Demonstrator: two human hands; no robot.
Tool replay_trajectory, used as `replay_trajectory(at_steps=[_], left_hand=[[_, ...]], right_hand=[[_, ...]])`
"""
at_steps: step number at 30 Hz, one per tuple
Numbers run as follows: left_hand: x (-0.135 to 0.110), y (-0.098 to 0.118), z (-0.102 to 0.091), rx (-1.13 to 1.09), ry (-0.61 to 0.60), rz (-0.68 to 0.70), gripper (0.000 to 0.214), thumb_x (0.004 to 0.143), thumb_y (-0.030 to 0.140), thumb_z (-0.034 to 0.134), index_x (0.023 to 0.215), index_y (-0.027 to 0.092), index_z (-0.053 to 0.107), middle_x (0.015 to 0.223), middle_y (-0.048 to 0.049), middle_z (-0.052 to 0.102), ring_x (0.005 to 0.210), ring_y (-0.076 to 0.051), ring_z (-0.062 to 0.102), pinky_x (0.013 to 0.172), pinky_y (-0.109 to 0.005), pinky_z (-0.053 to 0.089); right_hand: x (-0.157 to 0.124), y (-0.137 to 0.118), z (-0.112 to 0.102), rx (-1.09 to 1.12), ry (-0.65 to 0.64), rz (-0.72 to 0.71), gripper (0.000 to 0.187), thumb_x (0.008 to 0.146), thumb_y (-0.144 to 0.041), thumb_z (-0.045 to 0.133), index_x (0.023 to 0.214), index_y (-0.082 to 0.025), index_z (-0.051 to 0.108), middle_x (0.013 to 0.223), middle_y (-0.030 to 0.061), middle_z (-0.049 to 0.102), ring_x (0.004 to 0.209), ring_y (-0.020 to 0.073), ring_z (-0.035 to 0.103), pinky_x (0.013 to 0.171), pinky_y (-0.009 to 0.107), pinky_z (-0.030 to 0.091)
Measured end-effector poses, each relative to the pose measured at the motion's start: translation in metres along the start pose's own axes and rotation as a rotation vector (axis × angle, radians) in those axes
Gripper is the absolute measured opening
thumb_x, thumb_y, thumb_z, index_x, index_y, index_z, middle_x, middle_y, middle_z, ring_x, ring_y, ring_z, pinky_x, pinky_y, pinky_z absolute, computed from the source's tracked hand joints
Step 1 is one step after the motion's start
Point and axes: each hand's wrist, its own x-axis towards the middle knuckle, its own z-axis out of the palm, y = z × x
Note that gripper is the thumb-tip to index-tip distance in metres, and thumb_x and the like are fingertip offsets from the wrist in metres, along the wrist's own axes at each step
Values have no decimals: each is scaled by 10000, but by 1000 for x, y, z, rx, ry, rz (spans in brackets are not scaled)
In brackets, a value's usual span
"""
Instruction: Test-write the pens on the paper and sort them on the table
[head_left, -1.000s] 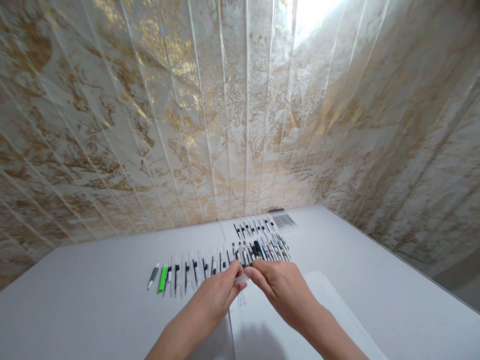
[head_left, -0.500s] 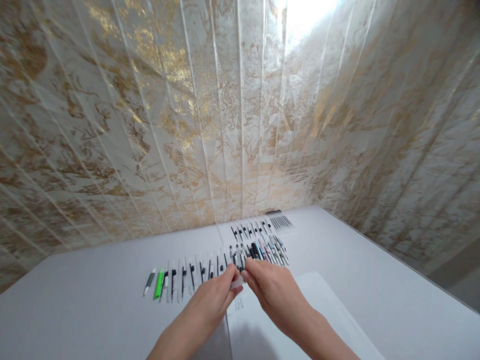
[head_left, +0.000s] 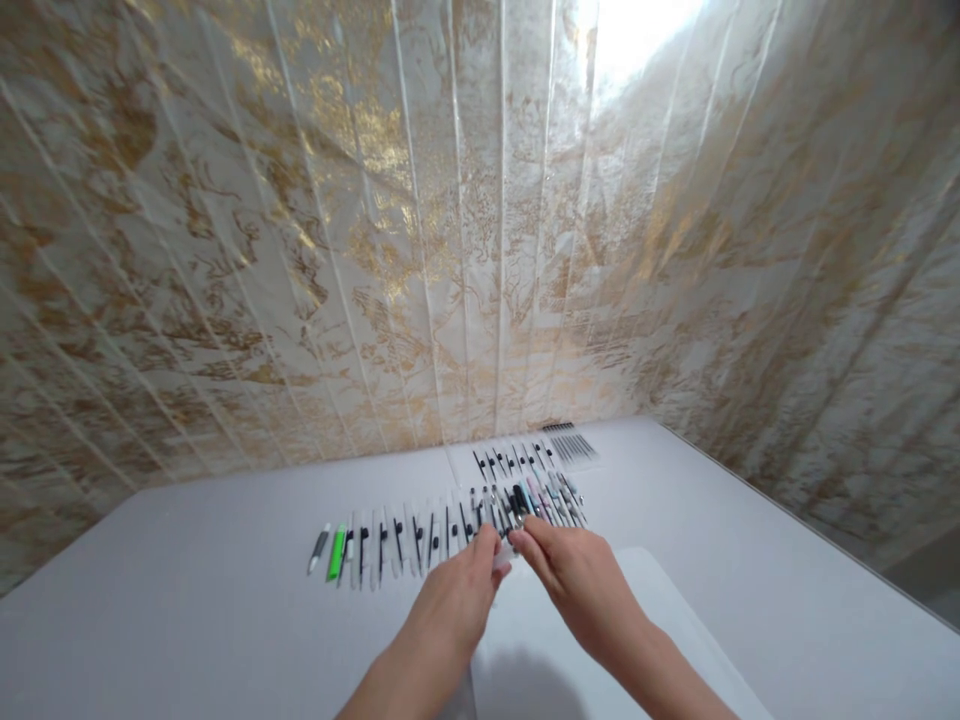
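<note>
My left hand [head_left: 454,590] is closed around a short translucent whitish pen piece [head_left: 504,556], probably part of a barrel. At its upper right end, my right hand [head_left: 574,570] pinches with thumb and forefinger. What those right fingertips grip is mostly hidden and too small to name. Both hands hover above the near edge of the laid-out pens, over a white sheet [head_left: 540,640]. Just left of my left hand runs a row of clear pen parts [head_left: 400,545] with black bits, ending in a bright green pen [head_left: 337,553] and a grey-and-white pen [head_left: 319,549].
Beyond my hands lies a tight cluster of coloured and black pens [head_left: 536,500]. Farther back are several thin dark pen pieces [head_left: 512,460] and a bundle of refills [head_left: 571,443]. A gold-patterned curtain [head_left: 450,250] hangs along the back of the white table [head_left: 225,620].
The view has shifted, so the table and pens appear farther right. My fingertips are slightly farther apart, with both hands still at the translucent piece.
</note>
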Motion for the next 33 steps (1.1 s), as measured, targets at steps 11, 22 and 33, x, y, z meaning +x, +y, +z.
replay_trajectory(at_steps=[11,22,33], left_hand=[[-15,-1,38,9,46,-93,125,909,160,350,965,215,447,988,-91,663,893,-242,657,724,-319,463],[-23,-5,41,-267,-26,124,107,947,255,309,917,217,405,913,-81,659,820,-207,653,700,-299,479],[-29,-81,130,360,577,706,204,923,79,409,819,193,542,1059,1,695,1099,-164,606,911,-302,404]], right_hand=[[-20,1,7,452,-120,120,462,927,-505,321,566,-218,300,515,-51,331,499,121,350,516,244,241],[-32,10,28,707,-61,143,430,839,-490,556,606,-221,316,551,-72,311,537,108,298,505,231,245],[-37,60,17,1519,246,443,307,817,-513,580,772,-221,494,752,60,692,600,186,600,379,206,391]])
